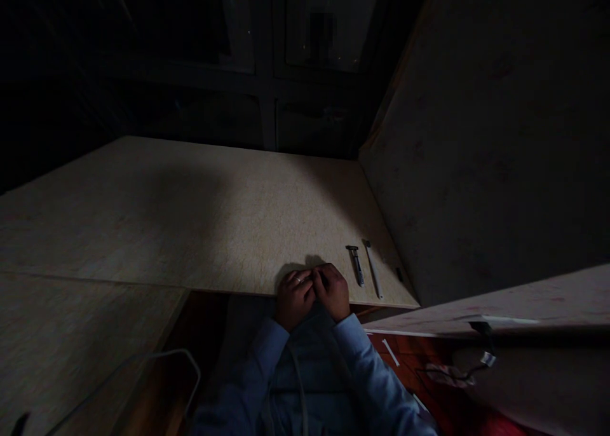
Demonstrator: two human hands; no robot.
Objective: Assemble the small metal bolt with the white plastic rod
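At the front edge of the pale table (pixel 257 232), my left hand (pixel 294 296) and my right hand (pixel 332 290) rest close together, fingertips touching or nearly so. The fingers of both are curled inward, and a ring shows on the left one. Whatever they may hold is hidden by the fingers and the dim light. Just right of my right hand lies a razor (pixel 356 265), its head pointing away from me. Beside it a white toothbrush (pixel 374 271) lies roughly parallel, bristle end at the far side.
A small dark object (pixel 399 274) lies near the wall (pixel 476 169) on the right. Dark window panes (pixel 328 29) stand behind the table. On the left a lower surface (pixel 71 334) carries a pale cable (pixel 166 353). More cords and scraps lie on the reddish floor at right.
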